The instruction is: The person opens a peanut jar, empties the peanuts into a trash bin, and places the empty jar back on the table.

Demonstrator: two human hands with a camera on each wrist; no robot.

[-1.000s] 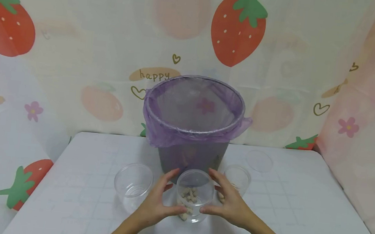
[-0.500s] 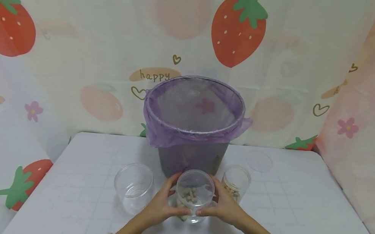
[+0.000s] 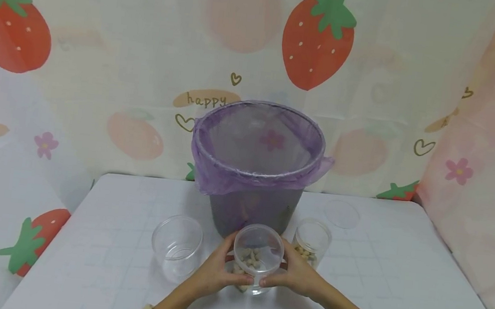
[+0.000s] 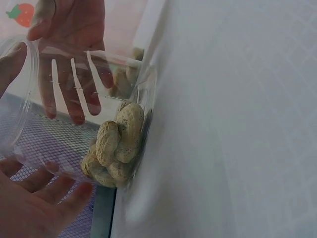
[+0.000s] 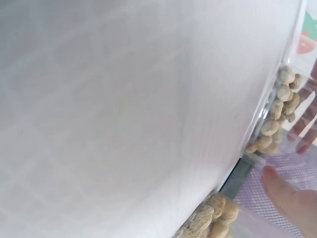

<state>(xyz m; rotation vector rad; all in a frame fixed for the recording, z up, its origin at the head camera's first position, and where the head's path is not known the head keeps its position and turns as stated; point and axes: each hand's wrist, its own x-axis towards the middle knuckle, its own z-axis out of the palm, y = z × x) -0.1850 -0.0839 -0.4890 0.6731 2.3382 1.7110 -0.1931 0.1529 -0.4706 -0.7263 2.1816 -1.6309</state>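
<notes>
A clear plastic jar (image 3: 257, 256) with peanuts in its bottom stands on the white table (image 3: 378, 289), just in front of the bin. My left hand (image 3: 216, 270) grips its left side and my right hand (image 3: 299, 277) grips its right side, thumbs toward me. In the left wrist view the peanuts (image 4: 116, 144) lie against the jar's base, my left fingers (image 4: 42, 201) curl under the jar, and the right hand (image 4: 74, 69) shows through the wall. The right wrist view catches the jar's peanuts (image 5: 278, 111) and a right fingertip (image 5: 290, 196).
A grey bin (image 3: 252, 210) lined with a purple bag (image 3: 209, 173) stands behind the jar. An empty clear jar (image 3: 176, 245) sits to the left, a smaller jar with peanuts (image 3: 311, 242) to the right, and a clear lid (image 3: 342, 214) lies further back right. Strawberry-print cloth hangs around the table.
Both hands came in from either side and closed round the peanut jar. The jar itself has stayed in place on the table.
</notes>
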